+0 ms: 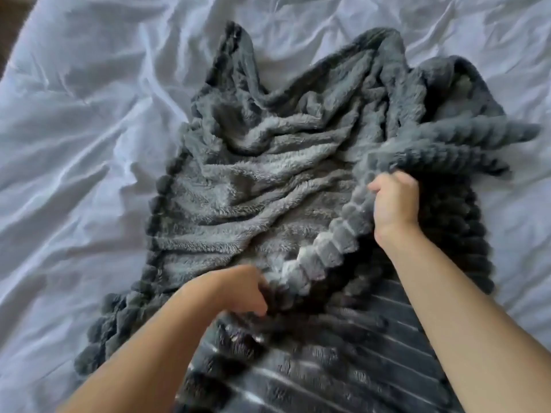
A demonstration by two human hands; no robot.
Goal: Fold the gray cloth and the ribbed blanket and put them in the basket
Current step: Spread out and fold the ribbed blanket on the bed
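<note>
A: Blanket check: where is the ribbed blanket (268, 180) laid?

B: It's spread out rumpled on the white sheet (74, 144), fuzzy side up. One ribbed edge is lifted and gripped by the right hand (393, 204), fingers curled tight round it. The same edge is grabbed nearer the body by the left hand (238, 293), with curled fingertips buried in the pile.

Soft, cool daylight lies evenly over the white sheet (74, 174), with mild shadows in its creases and deep shade under the lifted edge of the ribbed blanket (253, 198); the left hand (241, 293) is motion-blurred, detail soft overall.
</note>
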